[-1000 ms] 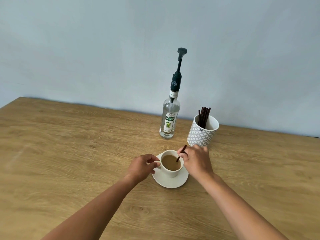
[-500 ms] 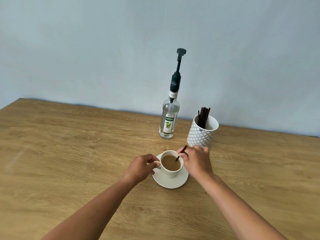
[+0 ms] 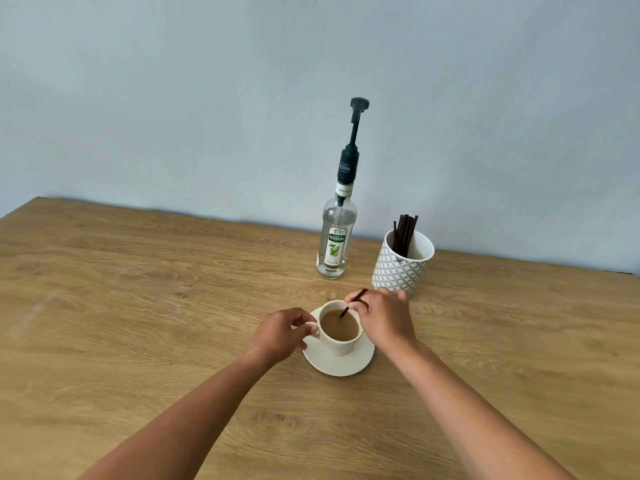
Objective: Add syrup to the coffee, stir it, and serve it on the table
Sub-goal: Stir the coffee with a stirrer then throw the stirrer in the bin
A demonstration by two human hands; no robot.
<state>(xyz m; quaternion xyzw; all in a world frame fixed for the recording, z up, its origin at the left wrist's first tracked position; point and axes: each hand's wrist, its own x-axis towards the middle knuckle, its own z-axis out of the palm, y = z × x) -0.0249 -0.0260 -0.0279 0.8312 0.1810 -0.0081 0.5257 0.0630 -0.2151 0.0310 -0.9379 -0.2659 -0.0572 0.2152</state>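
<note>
A white cup (image 3: 337, 344) of milky coffee (image 3: 339, 327) stands on a white saucer (image 3: 360, 360) near the middle of the wooden table (image 3: 138, 306). My left hand (image 3: 280, 332) pinches the cup's handle on its left side. My right hand (image 3: 384, 315) holds a thin dark stir stick (image 3: 353, 302) tilted, with its lower end dipped in the coffee. Behind the cup stands a clear syrup bottle (image 3: 334, 244) with a tall dark pump, upright and untouched.
A white patterned holder (image 3: 401, 266) with several dark stir sticks stands right of the bottle, just behind my right hand. A pale blue wall rises along the table's far edge.
The stick's lower end has shifted slightly within the coffee. Both hands, the cup and the saucer stay in place.
</note>
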